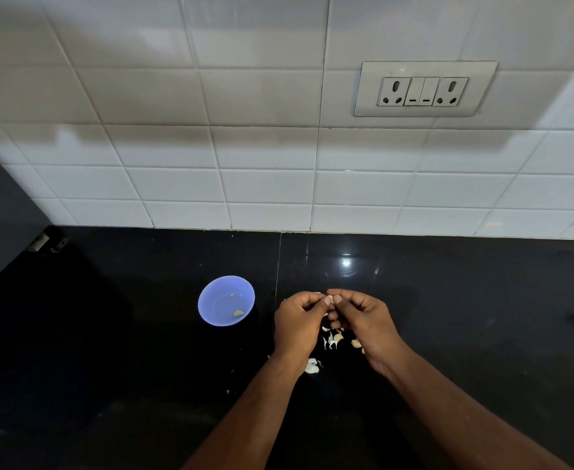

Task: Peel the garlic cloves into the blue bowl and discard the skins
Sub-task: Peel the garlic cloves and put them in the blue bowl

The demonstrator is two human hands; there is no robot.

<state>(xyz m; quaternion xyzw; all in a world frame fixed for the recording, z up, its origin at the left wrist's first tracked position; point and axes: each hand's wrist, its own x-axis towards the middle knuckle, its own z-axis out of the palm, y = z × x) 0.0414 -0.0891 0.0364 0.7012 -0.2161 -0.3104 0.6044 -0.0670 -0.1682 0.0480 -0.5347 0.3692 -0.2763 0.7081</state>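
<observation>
black stone counter (448, 317) under white tiled wall (244, 147); both hands, left (297, 329) and right (367, 325), pinch one garlic clove (329, 298).

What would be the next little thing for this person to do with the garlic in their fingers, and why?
Probably keep pulling the skin off the clove pinched between the left hand and right hand, then drop it into the blue bowl to the left. Both thumbs meet on it above loose skins on the counter, and the bowl already holds a peeled piece or two.
</observation>
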